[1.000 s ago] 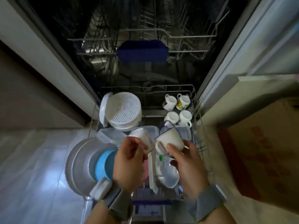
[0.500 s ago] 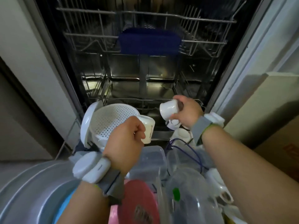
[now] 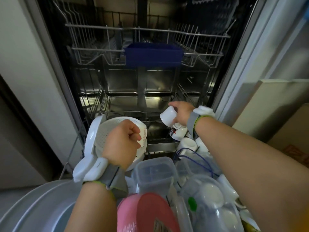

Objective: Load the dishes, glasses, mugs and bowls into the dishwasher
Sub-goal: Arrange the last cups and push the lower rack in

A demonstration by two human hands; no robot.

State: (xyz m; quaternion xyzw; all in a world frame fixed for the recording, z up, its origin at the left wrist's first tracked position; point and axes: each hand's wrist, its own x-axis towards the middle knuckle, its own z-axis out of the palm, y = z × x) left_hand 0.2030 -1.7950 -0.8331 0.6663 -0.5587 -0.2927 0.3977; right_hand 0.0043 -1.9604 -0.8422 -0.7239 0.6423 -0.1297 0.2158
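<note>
The right hand reaches over the far right corner of the pulled-out lower rack. Its fingers are curled round a plain white cup, gripping it from the far side; the cup is tilted, mouth turned toward the left and down. It is held just above a second white cup with a small red-and-dark motif, which sits in the rack. Two further white cups sit in the rack just nearer the camera.

The left hand is closed into a fist in front of a white perforated colander. Its fingers pinch a white mug with thin red markings, of which only the rim side shows past the knuckles. A white plate stands on edge just left of the colander.

Each wrist carries a grey band with a white device.

Nearer the camera the rack holds a clear plastic container, a pink-red plate, a large grey plate and clear plastic ware with a green spot. A thin blue cord lies over the containers.

The upper rack is pushed inside the dishwasher. A dark blue plastic part is fixed at the middle of its front edge.
</note>
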